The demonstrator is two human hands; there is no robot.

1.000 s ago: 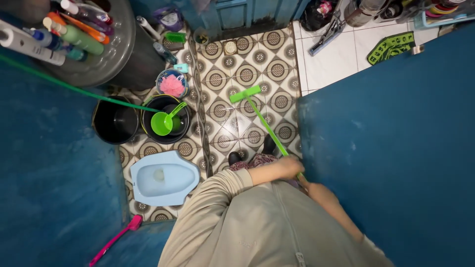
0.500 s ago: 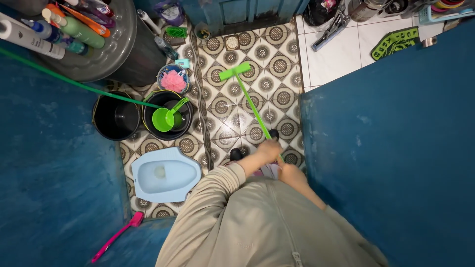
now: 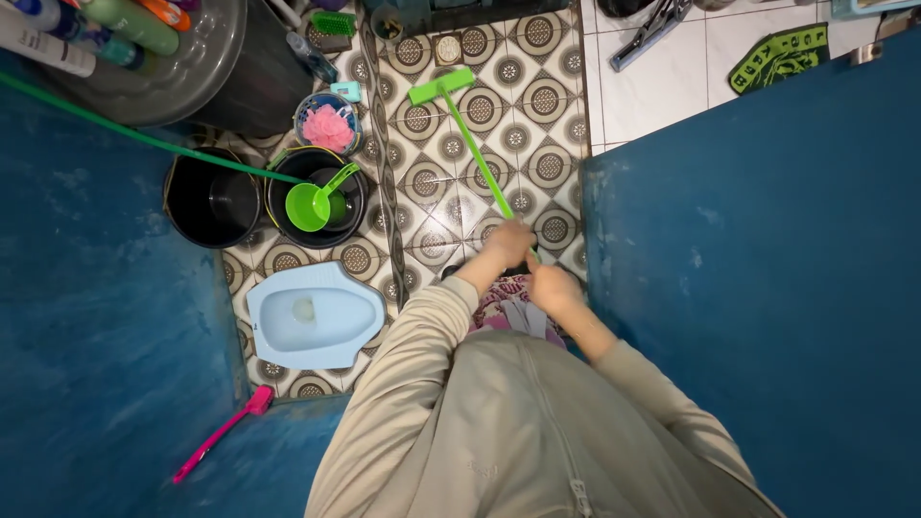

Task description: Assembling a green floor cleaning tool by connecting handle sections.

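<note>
I look straight down at a patterned tile floor (image 3: pixel 552 168). A green long-handled floor brush (image 3: pixel 470 144) reaches away from me, its head (image 3: pixel 439 86) resting on the tiles near a small floor drain (image 3: pixel 448 48). My left hand (image 3: pixel 508 242) grips the green handle higher up the stick. My right hand (image 3: pixel 554 286) grips the handle's near end, close to my body. Beige sleeves cover both arms.
A pale blue squat toilet (image 3: pixel 315 315) lies at left. Beside it stand a black bucket (image 3: pixel 211 200) and a second bucket holding a green dipper (image 3: pixel 312 204). A pink brush (image 3: pixel 223 432) leans on the blue ledge. Blue walls (image 3: pixel 767 269) close in both sides.
The brush head has slid away from me toward the drain. My left hand has joined my right hand on the handle, and both arms have stretched forward.
</note>
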